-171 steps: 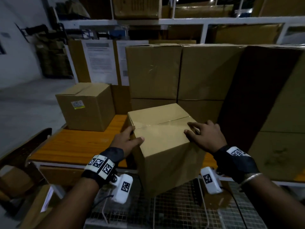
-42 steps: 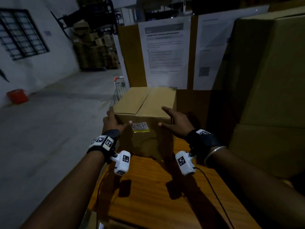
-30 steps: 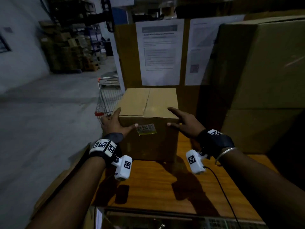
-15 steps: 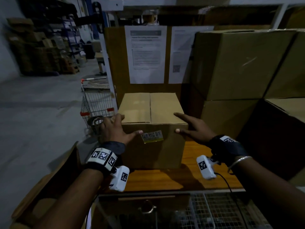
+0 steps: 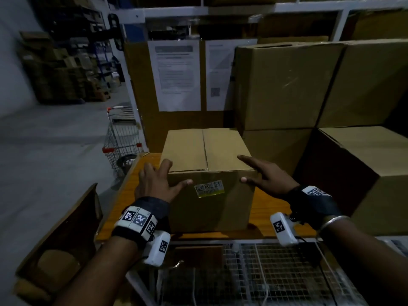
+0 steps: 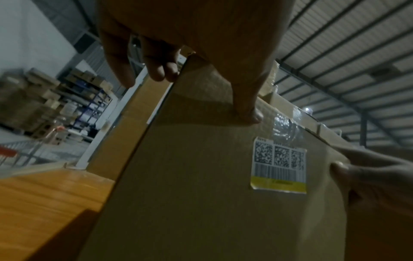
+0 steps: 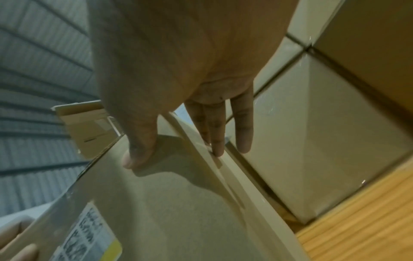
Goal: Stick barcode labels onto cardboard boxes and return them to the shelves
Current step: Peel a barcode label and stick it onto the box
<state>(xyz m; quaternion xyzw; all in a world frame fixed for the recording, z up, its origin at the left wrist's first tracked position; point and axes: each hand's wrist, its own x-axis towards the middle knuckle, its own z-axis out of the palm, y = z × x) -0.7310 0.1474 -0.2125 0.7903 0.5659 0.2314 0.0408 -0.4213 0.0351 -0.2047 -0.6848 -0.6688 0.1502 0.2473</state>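
A brown cardboard box (image 5: 207, 173) stands on the wooden shelf (image 5: 276, 210) near its front edge. A barcode label (image 5: 209, 188) with a yellow strip is stuck on the box's front face, near the top. My left hand (image 5: 159, 180) presses the upper left corner, thumb on the front face and fingers on the left side. My right hand (image 5: 262, 175) mirrors it at the upper right corner. The left wrist view shows the label (image 6: 279, 166) and my left thumb on the box (image 6: 201, 211). In the right wrist view my right hand (image 7: 175, 155) has straight fingers along the box's side (image 7: 167, 203).
Large stacked cartons (image 5: 287, 85) stand close on the right, with another carton (image 5: 364, 173) in front of them. Printed sheets (image 5: 176, 78) hang on a board behind. A shopping cart (image 5: 123, 138) is at the left, a wire mesh cart (image 5: 265, 272) below me, an open box (image 5: 59, 250) lower left.
With both hands on its upper corners, the labelled box has come toward me from the back board to the shelf's front edge. My view has backed away and swung right.
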